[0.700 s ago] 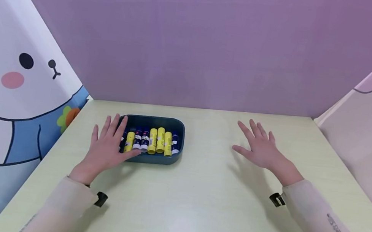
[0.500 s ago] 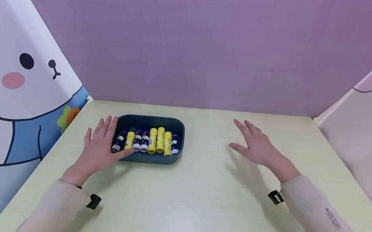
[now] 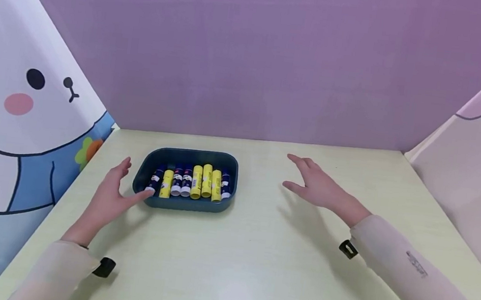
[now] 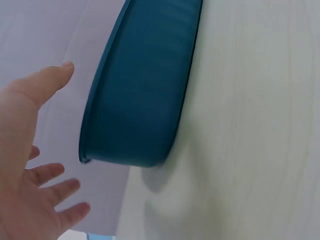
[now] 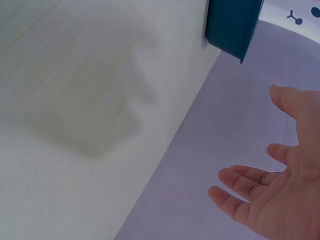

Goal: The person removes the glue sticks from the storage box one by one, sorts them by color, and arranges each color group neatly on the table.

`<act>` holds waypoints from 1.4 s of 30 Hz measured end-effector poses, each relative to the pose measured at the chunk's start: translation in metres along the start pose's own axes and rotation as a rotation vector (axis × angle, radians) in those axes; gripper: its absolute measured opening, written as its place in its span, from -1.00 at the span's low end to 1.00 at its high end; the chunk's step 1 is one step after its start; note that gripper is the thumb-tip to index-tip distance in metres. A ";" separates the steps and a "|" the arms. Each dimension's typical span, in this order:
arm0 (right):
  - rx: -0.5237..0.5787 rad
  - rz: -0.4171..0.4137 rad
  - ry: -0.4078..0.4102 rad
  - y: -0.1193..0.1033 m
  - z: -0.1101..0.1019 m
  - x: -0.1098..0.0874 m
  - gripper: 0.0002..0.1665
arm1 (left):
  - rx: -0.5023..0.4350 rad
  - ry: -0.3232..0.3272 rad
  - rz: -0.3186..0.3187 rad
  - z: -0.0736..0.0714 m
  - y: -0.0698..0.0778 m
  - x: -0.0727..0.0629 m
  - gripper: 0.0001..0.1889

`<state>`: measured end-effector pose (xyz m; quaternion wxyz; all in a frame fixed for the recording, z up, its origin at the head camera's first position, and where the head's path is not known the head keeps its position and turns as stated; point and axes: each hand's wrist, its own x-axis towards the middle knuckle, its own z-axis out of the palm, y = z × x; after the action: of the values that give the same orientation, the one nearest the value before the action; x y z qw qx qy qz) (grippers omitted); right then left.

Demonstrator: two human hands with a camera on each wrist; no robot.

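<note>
A dark blue-green tray (image 3: 189, 205) with rounded corners sits on the table, left of centre. Inside it lies a row of glue sticks, some yellow (image 3: 196, 182) and some dark blue with white ends (image 3: 155, 179). My left hand (image 3: 107, 199) is at the tray's left end, thumb overlapping the near left corner in the head view, fingers extended and holding nothing. In the left wrist view the tray's outer wall (image 4: 140, 90) stands beside that hand. My right hand (image 3: 318, 186) hovers over the table to the tray's right, fingers spread and nothing in them.
The pale wooden table (image 3: 245, 264) spreads in front of both arms. A purple backdrop (image 3: 277, 65) rises at its far edge. On the left hangs a cloth with a cartoon figure (image 3: 36, 141), and a pale panel (image 3: 475, 196) borders the right.
My left hand has moved left off the tray and turned on its side, uncovering the leftmost glue sticks. My right hand has shifted left, closer to the tray. Tray and glue sticks stay put.
</note>
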<state>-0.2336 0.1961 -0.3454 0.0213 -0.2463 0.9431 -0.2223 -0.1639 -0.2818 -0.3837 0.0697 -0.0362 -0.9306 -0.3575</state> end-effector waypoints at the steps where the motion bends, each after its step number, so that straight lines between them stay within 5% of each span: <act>1: 0.016 0.000 -0.006 -0.002 0.000 0.002 -0.10 | -0.030 0.004 -0.007 0.000 -0.003 0.000 0.08; 14: 0.174 -0.041 -0.089 -0.034 0.002 0.029 -0.14 | -0.323 -0.057 -0.126 0.005 -0.028 -0.003 -0.14; 30: 0.438 0.049 -0.216 -0.066 0.012 0.062 -0.20 | -0.548 -0.064 -0.018 0.012 -0.051 -0.003 -0.41; 42: 0.667 0.037 -0.270 -0.091 0.028 0.089 -0.24 | -0.504 -0.033 0.060 0.014 -0.055 0.002 -0.50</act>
<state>-0.2659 0.0718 -0.3253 0.2291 -0.2357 0.8116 -0.4830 -0.1739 -0.3136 -0.4301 0.0535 -0.0857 -0.8118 -0.5752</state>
